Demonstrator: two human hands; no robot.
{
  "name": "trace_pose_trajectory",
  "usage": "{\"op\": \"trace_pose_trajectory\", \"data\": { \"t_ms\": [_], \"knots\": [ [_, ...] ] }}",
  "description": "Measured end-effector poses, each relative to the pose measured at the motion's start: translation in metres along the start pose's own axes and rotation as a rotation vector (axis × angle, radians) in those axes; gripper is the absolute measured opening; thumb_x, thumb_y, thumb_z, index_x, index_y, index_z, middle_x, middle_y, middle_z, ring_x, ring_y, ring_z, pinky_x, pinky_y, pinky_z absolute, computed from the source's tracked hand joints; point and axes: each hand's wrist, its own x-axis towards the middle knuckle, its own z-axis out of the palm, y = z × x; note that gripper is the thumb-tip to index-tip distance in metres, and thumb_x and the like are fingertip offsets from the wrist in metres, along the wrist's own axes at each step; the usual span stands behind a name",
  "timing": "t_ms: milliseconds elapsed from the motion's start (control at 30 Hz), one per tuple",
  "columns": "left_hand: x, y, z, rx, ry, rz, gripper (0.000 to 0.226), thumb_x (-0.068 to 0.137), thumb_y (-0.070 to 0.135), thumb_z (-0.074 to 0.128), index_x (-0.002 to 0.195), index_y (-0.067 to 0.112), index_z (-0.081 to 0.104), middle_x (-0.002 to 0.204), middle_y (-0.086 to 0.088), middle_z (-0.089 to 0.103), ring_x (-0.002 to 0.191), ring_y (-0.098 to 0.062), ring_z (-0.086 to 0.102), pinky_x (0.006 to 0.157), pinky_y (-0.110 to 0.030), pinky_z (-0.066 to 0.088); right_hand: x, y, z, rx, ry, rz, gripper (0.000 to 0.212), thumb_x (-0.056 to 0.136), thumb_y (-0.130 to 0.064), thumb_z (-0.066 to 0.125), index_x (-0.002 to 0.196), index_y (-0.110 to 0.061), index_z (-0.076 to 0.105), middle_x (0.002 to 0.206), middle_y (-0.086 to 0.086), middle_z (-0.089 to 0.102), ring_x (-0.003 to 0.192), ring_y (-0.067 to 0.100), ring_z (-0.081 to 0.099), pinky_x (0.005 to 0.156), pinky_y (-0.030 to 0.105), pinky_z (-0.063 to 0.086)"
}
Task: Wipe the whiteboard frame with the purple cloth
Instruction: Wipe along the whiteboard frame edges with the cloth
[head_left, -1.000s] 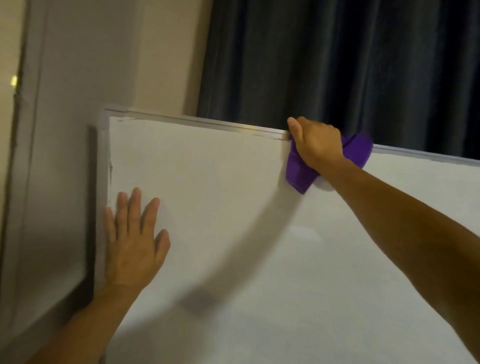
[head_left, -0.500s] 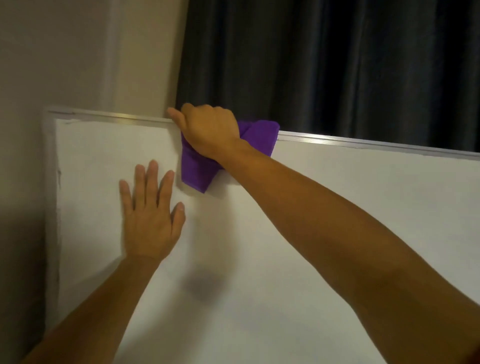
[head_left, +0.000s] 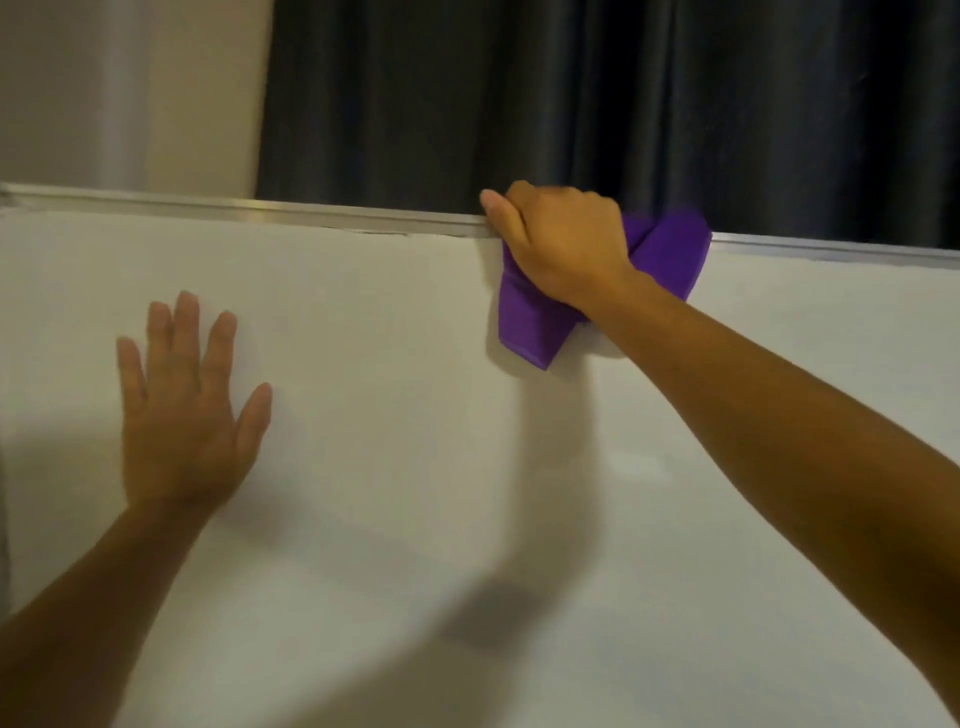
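So the right hand (head_left: 563, 244) slid back rightward along the top frame (head_left: 311, 212), fist clenched on the purple cloth (head_left: 530, 322) pressed over that rail. Left hand (head_left: 182, 415) is flat and spread on the whiteboard (head_left: 389, 467), holding nothing.

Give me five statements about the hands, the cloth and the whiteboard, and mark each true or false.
1. The right hand grips the purple cloth at the top frame. True.
2. The left hand holds a second cloth. False: it lies flat and open on the whiteboard, holding nothing.
3. A dark curtain hangs behind the board. True.
4. The cloth is on the bottom edge of the frame. False: it is at the top edge.
5. The two hands touch each other. False: they are well apart.
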Motion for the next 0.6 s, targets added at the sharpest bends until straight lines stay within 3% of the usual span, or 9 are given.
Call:
{"op": "trace_pose_trajectory", "data": {
  "t_ms": [67, 167, 333, 500, 600],
  "knots": [
    [-0.003, -0.017, 0.012, 0.034, 0.048, 0.036, 0.079, 0.102, 0.054, 0.033, 0.169, 0.018, 0.011, 0.179, -0.011, -0.001, 0.166, -0.035, 0.001, 0.133, -0.058, 0.003, -0.016, 0.034, -0.011, 0.014, -0.009, 0.028, 0.055, 0.102, -0.057, 0.024, 0.090, -0.017, 0.060, 0.083, 0.006, 0.068, 0.073, 0.031, 0.062, 0.059, 0.038, 0.043],
    [-0.007, -0.047, 0.031, 0.068, -0.011, -0.028, 0.084, 0.098, 0.056, 0.036, 0.169, 0.017, 0.014, 0.179, -0.013, 0.003, 0.165, -0.039, 0.007, 0.127, -0.068, 0.021, -0.037, 0.076, -0.027, 0.023, -0.027, 0.050, 0.054, 0.102, -0.056, 0.024, 0.088, -0.016, 0.058, 0.082, 0.007, 0.067, 0.072, 0.031, 0.062, 0.062, 0.040, 0.048],
    [-0.012, -0.031, 0.023, -0.048, -0.087, -0.188, 0.089, 0.095, 0.065, 0.033, 0.169, 0.021, 0.008, 0.179, -0.007, 0.005, 0.165, -0.037, 0.011, 0.127, -0.067, 0.022, -0.068, 0.139, -0.049, -0.025, 0.036, 0.132, 0.054, 0.103, -0.052, 0.025, 0.082, -0.016, 0.059, 0.076, 0.007, 0.067, 0.066, 0.030, 0.060, 0.059, 0.033, 0.034],
    [0.008, 0.100, -0.032, -0.024, -0.013, 0.111, 0.086, 0.100, 0.063, 0.030, 0.169, 0.018, 0.007, 0.179, -0.011, -0.002, 0.166, -0.034, 0.000, 0.133, -0.057, -0.004, -0.067, 0.123, -0.056, 0.006, 0.031, 0.223, 0.054, 0.104, -0.045, 0.022, 0.080, -0.014, 0.059, 0.075, 0.009, 0.065, 0.070, 0.032, 0.060, 0.079, 0.044, 0.044],
    [0.033, 0.211, -0.056, -0.110, -0.037, 0.259, 0.078, 0.103, 0.061, 0.031, 0.169, 0.023, 0.014, 0.179, -0.010, 0.003, 0.166, -0.035, 0.003, 0.132, -0.061, 0.003, -0.055, 0.103, -0.058, 0.005, -0.048, 0.248, 0.054, 0.104, -0.046, 0.022, 0.081, -0.014, 0.060, 0.079, 0.010, 0.066, 0.075, 0.032, 0.061, 0.082, 0.044, 0.040]
  ]
}}
